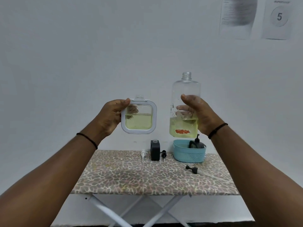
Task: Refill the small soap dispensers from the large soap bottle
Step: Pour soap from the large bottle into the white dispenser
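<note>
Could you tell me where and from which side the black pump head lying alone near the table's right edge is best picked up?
Probably from above, pinching the narrow stem between its two wider ends. The black pump head lies flat on the table, so its sides are exposed, with free space all round it.

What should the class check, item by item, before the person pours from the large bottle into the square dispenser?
1. Large soap bottle uncapped: ok, neck open.
2. Square dispenser mouth open: ok, no pump fitted.
3. Room in the dispenser: ok, about half full of yellow-green liquid.
4. Firm grips: ok, left hand holds the dispenser, right hand holds the bottle.
5. Mouths aligned: not ok, both upright and apart.
6. White pump within reach on the table: ok.
</note>
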